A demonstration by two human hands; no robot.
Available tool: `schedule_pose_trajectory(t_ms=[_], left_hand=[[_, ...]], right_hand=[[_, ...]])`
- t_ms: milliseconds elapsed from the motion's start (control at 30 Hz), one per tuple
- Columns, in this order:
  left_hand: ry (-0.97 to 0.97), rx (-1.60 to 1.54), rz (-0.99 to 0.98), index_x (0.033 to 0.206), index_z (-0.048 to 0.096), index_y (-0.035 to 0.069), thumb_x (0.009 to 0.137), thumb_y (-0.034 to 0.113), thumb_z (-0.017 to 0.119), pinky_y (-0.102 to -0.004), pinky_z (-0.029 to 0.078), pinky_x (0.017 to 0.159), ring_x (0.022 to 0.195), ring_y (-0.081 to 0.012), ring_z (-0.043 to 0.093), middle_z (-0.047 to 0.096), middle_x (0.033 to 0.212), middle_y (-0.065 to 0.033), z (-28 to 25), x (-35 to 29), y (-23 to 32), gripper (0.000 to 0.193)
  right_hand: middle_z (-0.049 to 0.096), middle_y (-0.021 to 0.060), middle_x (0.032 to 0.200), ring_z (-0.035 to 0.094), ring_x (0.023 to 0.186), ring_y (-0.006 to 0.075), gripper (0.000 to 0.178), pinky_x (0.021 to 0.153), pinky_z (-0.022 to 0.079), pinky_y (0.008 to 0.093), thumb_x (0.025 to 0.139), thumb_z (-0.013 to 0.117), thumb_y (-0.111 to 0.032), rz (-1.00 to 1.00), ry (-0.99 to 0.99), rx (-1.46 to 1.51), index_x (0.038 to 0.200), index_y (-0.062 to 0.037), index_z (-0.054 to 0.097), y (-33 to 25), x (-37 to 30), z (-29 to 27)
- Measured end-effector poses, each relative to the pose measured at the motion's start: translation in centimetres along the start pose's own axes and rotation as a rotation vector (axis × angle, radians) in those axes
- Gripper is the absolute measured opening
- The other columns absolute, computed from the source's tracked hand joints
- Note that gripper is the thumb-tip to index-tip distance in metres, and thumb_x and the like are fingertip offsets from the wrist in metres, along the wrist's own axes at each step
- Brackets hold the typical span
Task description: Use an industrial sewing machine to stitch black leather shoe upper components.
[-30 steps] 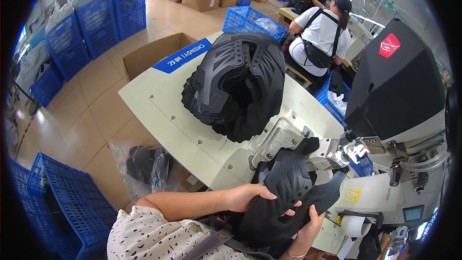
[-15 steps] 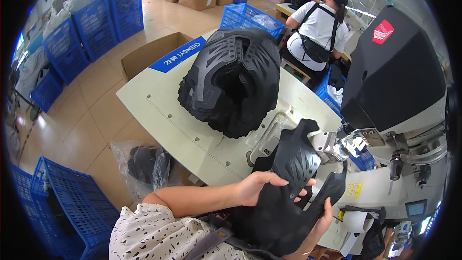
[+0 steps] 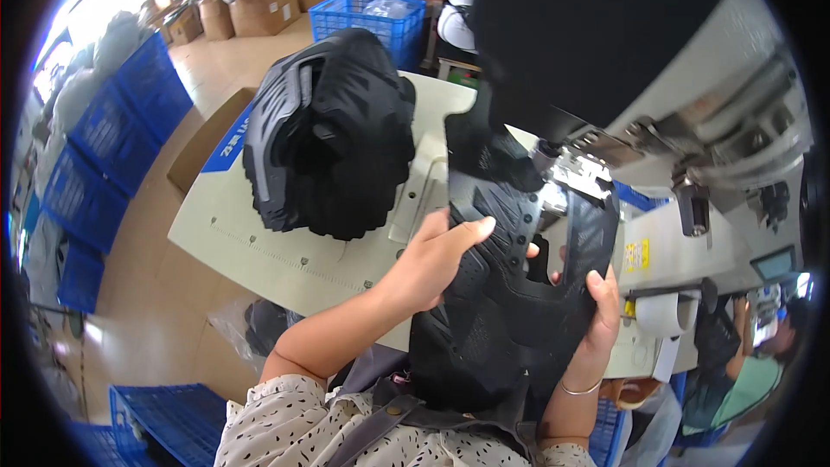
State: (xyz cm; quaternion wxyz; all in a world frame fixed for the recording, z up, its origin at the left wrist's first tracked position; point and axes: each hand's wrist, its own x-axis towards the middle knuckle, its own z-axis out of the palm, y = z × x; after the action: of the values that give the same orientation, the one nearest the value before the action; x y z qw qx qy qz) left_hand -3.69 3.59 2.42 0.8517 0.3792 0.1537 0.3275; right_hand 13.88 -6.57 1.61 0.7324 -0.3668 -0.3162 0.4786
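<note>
A black shoe upper (image 3: pixel 510 316), laid out flat with a row of eyelets and a moulded pattern, is held up in both hands. My left hand (image 3: pixel 432 264) grips its left side, thumb on top and fingers mostly hidden beneath. My right hand (image 3: pixel 601 307) closes round the right edge, and fingertips show through the opening between the eyelet rows. The upper's far end lies under the sewing machine (image 3: pixel 596 26), by the bright metal parts round its needle; glare hides the exact contact. To the left, a stack of black shoe uppers (image 3: pixel 346 143) stands on the white table (image 3: pixel 259 242).
Blue crates (image 3: pixel 121 138) line the left side, with another crate (image 3: pixel 367 22) beyond the table. An open cardboard box (image 3: pixel 203 134) touches the table's far left. A blue crate (image 3: pixel 173 415) stands at the lower left. People sit nearby, ahead and at the right.
Both hands have carried the shoe upper forward, up to the machine's needle area, and spread it flatter. My view has shifted, bringing the machine closer and the stack further left.
</note>
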Motion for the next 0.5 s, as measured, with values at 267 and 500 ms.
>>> schedule_pose_trajectory(t_ms=[267,500], left_hand=[[0.086,0.411,0.244,0.107,0.051,-0.009,0.088,0.011,0.043,-0.032,0.053,0.071,0.08,-0.0222,0.064,0.063,0.09,-0.0184,1.2,0.4,-0.7,0.029],[0.131,0.333,0.184,0.106,0.051,-0.011,0.087,0.008,0.043,-0.0335,0.055,0.068,0.08,-0.0255,0.064,0.062,0.091,-0.0204,1.5,0.8,-0.6,0.028]], right_hand=[[0.06,0.0128,0.099,0.061,0.084,0.0171,0.03,0.078,0.049,0.0269,0.083,0.049,-0.004,-0.181,0.164,-0.137,0.112,0.0031,0.047,0.9,0.1,-1.1],[0.061,0.0136,0.099,0.061,0.084,0.0177,0.029,0.076,0.051,0.0278,0.084,0.049,-0.004,-0.195,0.167,-0.146,0.112,0.003,0.046,1.3,0.4,-1.9]])
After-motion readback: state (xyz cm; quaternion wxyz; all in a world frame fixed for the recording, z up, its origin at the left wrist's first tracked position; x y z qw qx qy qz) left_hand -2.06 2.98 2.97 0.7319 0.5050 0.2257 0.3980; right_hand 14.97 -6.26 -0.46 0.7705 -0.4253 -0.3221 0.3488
